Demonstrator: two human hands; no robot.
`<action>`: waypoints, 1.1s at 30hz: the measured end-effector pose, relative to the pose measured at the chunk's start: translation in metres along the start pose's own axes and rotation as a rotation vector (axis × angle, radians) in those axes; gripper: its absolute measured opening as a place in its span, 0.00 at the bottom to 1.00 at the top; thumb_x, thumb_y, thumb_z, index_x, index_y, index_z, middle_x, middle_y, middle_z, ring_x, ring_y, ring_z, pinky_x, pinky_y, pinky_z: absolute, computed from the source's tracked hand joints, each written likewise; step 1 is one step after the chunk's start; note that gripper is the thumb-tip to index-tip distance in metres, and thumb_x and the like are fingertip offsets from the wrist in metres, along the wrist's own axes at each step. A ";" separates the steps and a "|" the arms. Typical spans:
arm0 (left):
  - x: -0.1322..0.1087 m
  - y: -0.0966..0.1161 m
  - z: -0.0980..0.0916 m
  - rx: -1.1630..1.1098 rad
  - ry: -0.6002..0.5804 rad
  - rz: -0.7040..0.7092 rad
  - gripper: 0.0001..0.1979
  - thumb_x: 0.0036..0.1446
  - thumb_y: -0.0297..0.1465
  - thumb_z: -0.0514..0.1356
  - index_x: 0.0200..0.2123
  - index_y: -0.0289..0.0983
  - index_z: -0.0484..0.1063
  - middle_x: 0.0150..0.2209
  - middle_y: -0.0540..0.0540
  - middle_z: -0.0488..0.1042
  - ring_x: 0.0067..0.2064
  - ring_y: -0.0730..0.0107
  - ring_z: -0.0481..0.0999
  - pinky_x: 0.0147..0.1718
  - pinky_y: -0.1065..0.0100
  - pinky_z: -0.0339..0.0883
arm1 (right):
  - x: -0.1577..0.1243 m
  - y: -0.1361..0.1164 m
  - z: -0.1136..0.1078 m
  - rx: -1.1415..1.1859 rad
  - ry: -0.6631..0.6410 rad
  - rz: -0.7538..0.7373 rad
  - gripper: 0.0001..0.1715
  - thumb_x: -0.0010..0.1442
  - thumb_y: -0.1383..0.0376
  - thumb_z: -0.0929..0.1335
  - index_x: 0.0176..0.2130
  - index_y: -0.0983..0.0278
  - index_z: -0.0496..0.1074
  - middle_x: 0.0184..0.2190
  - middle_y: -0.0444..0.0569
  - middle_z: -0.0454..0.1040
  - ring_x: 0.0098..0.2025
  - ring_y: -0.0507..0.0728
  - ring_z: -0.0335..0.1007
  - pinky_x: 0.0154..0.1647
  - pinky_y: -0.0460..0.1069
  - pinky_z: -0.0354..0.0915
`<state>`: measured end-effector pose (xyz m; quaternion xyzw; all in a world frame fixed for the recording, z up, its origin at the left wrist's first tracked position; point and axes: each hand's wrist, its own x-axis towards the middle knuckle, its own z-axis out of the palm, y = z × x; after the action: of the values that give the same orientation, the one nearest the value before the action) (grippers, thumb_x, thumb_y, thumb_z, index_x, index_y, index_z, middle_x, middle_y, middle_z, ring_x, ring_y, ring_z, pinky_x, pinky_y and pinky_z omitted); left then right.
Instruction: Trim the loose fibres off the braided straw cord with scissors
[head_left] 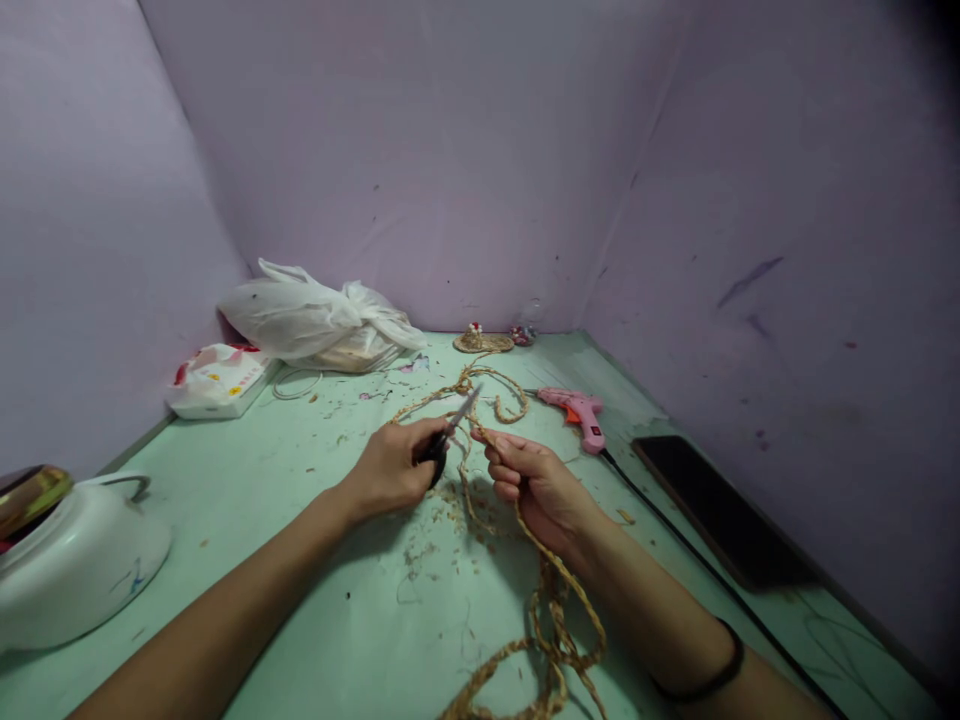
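Beyond the left hand [397, 465], toward the back wall, a knotted, translucent white plastic bag [300, 315] slumps beside a white, red-marked plastic-wrapped packet [225, 380]. Farther to that hand's left sits a rounded glossy white vessel [97, 560] with a yellowish, shiny object in its mouth. Straight ahead of the right hand [532, 475], near the wall, lies a flat oval woven straw piece [495, 344], and ahead and to its right is a pink glue gun with an orange trigger [574, 405]. The gun's black cable [660, 518] runs down the right side of the right forearm, between it and a flat dark rectangular phone [720, 510].

Loose strands of the tan braided straw rope [556, 568] clutter the space in front of and between the hands, and more loops gather below the right hand. Small straw scraps litter the pale green table [315, 660] under both.

The left hand is closed around the handles of the black-handled metal scissors [465, 405] — its blade end angled up and away, toward the right. The right hand has its fingers curled, thumb and forefinger pinching the rope, which trails out below the palm. Blade and rope overlap in view — whether they touch, I cannot tell.
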<state>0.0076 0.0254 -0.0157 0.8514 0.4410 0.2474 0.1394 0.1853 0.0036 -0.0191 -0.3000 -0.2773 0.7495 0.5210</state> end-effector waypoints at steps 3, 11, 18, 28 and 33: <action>0.000 0.000 -0.011 0.061 0.005 -0.077 0.13 0.48 0.33 0.53 0.38 0.38 0.67 0.26 0.52 0.72 0.26 0.74 0.68 0.26 0.73 0.59 | 0.001 0.000 -0.002 -0.003 0.021 -0.019 0.08 0.46 0.70 0.69 0.31 0.70 0.72 0.18 0.38 0.54 0.17 0.42 0.45 0.13 0.37 0.50; -0.006 0.006 -0.025 0.458 -0.066 0.045 0.22 0.44 0.30 0.52 0.46 0.43 0.66 0.35 0.50 0.76 0.34 0.64 0.74 0.29 0.68 0.61 | 0.000 -0.007 -0.002 -0.058 0.199 -0.170 0.15 0.39 0.68 0.73 0.32 0.68 0.73 0.17 0.37 0.57 0.16 0.42 0.49 0.14 0.39 0.51; -0.005 0.000 -0.015 0.543 -0.084 0.072 0.24 0.45 0.28 0.50 0.49 0.43 0.64 0.36 0.49 0.77 0.35 0.64 0.75 0.27 0.68 0.61 | 0.001 -0.005 0.000 -0.140 0.224 -0.239 0.16 0.38 0.65 0.73 0.31 0.68 0.74 0.14 0.37 0.60 0.16 0.44 0.50 0.14 0.41 0.52; -0.005 -0.001 -0.023 0.637 -0.066 0.075 0.26 0.45 0.28 0.50 0.51 0.42 0.63 0.38 0.49 0.76 0.35 0.63 0.75 0.26 0.67 0.63 | 0.001 -0.002 -0.003 -0.438 0.308 -0.386 0.16 0.44 0.62 0.69 0.35 0.67 0.74 0.21 0.41 0.68 0.14 0.44 0.54 0.15 0.44 0.54; -0.005 0.000 -0.025 0.659 -0.059 0.088 0.26 0.46 0.28 0.50 0.52 0.42 0.62 0.38 0.48 0.76 0.33 0.62 0.75 0.26 0.67 0.63 | 0.000 -0.003 -0.003 -0.474 0.343 -0.398 0.15 0.46 0.62 0.68 0.36 0.66 0.74 0.25 0.44 0.71 0.14 0.44 0.56 0.15 0.44 0.54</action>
<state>-0.0087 0.0214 0.0039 0.8757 0.4559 0.0722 -0.1415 0.1894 0.0052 -0.0187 -0.4740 -0.4050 0.4868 0.6118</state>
